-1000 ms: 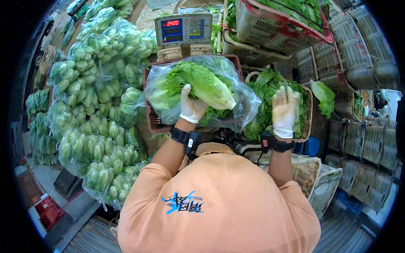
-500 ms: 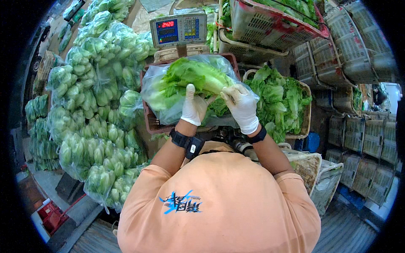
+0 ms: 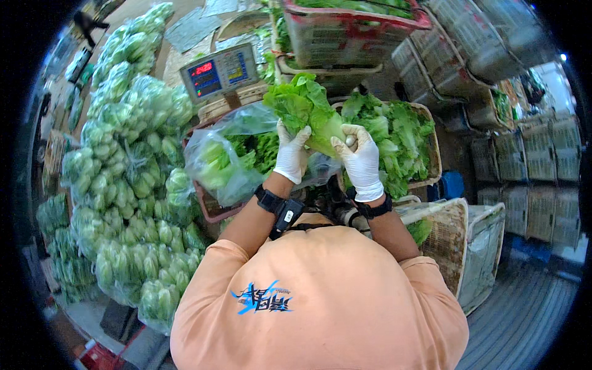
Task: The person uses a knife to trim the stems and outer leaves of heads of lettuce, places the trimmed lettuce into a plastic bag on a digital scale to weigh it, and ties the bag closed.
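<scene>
Between my two white-gloved hands is a green lettuce, its frilly leaves (image 3: 302, 102) pointing up and away. My left hand (image 3: 292, 153) is closed round its left side, thumb uppermost. At its pale lower end my right hand (image 3: 360, 161) is closed with the fingers curled against the base. Just left of it, an open clear plastic bag (image 3: 200, 151) with more lettuce inside rests in a dark red crate (image 3: 213, 213). A crate of loose lettuce (image 3: 398, 139) stands beyond my right hand.
A scale display (image 3: 220, 72) with lit red digits rises behind the bag. Bagged green vegetables (image 3: 132, 185) are piled along the left. A red-rimmed crate (image 3: 351, 37) sits on another ahead. Stacked crates (image 3: 530, 148) line the right, and a pale crate (image 3: 441, 240) is by my right elbow.
Both hands have lifted the lettuce from above the bag and brought it rightward, toward the gap before the loose-lettuce crate. The lettuce has turned more upright. The whole view has shifted slightly.
</scene>
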`<state>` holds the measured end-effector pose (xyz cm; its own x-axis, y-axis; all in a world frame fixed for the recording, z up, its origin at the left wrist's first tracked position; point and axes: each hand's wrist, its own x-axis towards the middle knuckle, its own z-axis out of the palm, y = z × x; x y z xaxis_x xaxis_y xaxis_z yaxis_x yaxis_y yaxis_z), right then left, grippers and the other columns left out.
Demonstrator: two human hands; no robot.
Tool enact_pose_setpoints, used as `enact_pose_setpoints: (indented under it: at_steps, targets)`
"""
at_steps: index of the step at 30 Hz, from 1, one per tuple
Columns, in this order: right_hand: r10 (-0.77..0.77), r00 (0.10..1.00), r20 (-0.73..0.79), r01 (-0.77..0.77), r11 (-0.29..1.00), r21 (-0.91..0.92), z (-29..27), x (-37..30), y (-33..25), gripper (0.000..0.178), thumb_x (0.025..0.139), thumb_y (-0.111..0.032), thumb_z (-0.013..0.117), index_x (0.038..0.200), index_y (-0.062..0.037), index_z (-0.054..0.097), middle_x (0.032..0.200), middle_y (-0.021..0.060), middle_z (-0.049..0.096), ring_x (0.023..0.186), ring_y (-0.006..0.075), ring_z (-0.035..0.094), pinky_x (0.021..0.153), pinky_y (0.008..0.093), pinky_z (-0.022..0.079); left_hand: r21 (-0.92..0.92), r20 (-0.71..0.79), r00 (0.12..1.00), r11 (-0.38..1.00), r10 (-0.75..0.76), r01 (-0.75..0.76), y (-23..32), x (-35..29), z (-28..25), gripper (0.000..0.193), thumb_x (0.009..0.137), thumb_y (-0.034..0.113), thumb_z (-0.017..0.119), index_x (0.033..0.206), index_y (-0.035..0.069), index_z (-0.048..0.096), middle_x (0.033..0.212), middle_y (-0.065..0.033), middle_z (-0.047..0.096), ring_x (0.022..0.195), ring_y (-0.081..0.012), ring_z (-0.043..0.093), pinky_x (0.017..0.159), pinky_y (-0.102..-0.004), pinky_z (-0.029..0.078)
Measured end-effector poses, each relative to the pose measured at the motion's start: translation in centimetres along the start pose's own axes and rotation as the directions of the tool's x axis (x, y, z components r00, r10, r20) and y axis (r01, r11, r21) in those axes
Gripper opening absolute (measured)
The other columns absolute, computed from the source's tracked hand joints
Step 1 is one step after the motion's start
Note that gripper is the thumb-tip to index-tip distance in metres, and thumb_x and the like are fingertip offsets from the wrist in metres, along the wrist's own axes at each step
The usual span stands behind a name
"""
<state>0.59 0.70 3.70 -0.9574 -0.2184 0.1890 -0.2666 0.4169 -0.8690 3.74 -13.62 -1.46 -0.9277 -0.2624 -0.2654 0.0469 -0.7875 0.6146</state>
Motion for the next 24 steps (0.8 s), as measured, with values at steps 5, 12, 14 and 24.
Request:
enact_pose_setpoints:
  at_steps: [5,12,14,24]
  targets:
    - [0.102,0.960,-0.262,0.062,0.832,0.551,-5.0,-0.7,0.5,0.008,0.085,-0.009,0.060,0.092,-0.0067,0.055,0.070,-0.0063,0.044,0.060,0.0018,0.040,0.050,0.0174,0.035,-0.170,0.192,0.977,0.977,-0.097,0.131,-2.4,1.1,3.6,0.058,0.087,0.016,0.058,0.132,0.024,0.022,0.126,-0.0054,0.043,0.113,-0.0244,0.047,0.087,-0.0490,0.046]
    - [0.547,0.837,0.015,-0.213,0.299,0.930,-14.6,-1.3,7.1,0.037,0.088,-0.034,0.058,0.114,-0.0089,0.052,0.089,-0.0008,0.056,0.071,0.0068,0.050,0.062,0.0225,0.045,-0.359,0.582,0.785,0.798,-0.214,0.484,-5.0,4.3,6.1,0.051,0.088,0.042,0.048,0.125,0.006,0.045,0.121,-0.0138,0.054,0.107,-0.0275,0.055,0.091,-0.0466,0.045]
    - [0.542,0.839,0.045,-0.418,0.590,0.691,-14.6,-1.7,5.0,0.044,0.088,-0.044,0.055,0.111,-0.0065,0.056,0.087,-0.0003,0.060,0.067,0.0048,0.048,0.057,0.0177,0.041,-0.211,0.476,0.822,0.867,-0.313,0.452,-5.5,4.6,6.9,0.060,0.081,0.046,0.051,0.127,0.008,0.044,0.122,-0.0120,0.054,0.107,-0.0284,0.054,0.093,-0.0468,0.043]
    - [0.380,0.923,-0.066,-0.301,0.816,0.494,-13.9,-2.1,6.7,0.017,0.083,-0.017,0.066,0.088,-0.0033,0.057,0.074,-0.0019,0.057,0.065,0.0045,0.049,0.057,0.0208,0.042,-0.151,0.600,0.704,0.810,-0.380,0.566,-9.3,3.1,13.1,0.059,0.076,0.042,0.056,0.123,0.008,0.048,0.127,-0.0086,0.050,0.114,-0.0280,0.048,0.100,-0.0430,0.035]
